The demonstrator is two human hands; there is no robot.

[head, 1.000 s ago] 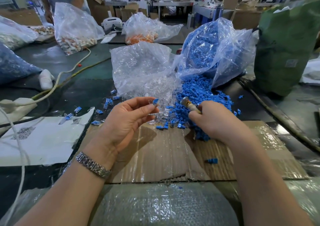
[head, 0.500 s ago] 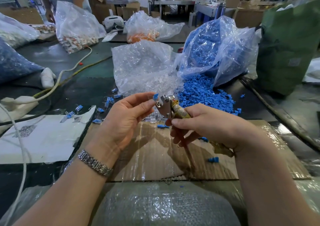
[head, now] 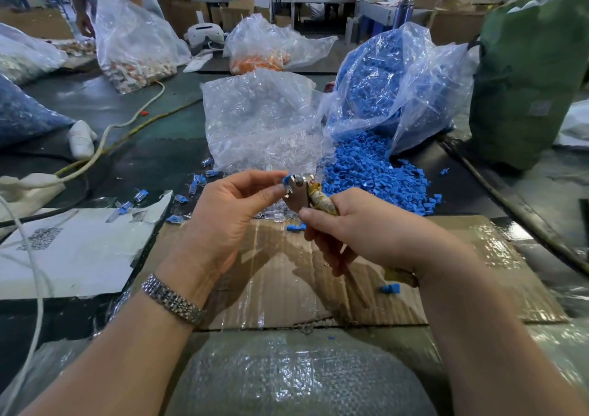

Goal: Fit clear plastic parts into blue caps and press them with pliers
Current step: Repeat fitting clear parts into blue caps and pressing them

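Pinching a blue cap (head: 287,179) between thumb and forefinger, the left hand (head: 232,211) holds it up over the cardboard sheet (head: 287,275), right at the metal head of the pliers (head: 301,191). The right hand (head: 366,234) has its fingers curled round the pliers' taped handles. Whether the head is already closed on the cap, and whether a clear part is seated in it, cannot be told at this size.

As a judgement, this is the pressing step of one piece in a long run. A handful of finished pieces (head: 140,195), blue caps with clear parts in them, lie scattered on the dark table (head: 153,160) to the left, just beyond the white paper (head: 73,250). Far more stock is left than is done.

Behind the hands, a clear bag (head: 255,112) spills clear plastic parts (head: 296,151) toward the cardboard. Beside it on the right, a second clear bag (head: 424,90) pours out a heap of loose blue caps (head: 369,173); a few strays lie on the cardboard. Farther back stand a bag of orange pieces (head: 258,61) and a bag of mixed pale pieces (head: 134,52), and a green sack (head: 529,74) stands at the right, its contents hidden.
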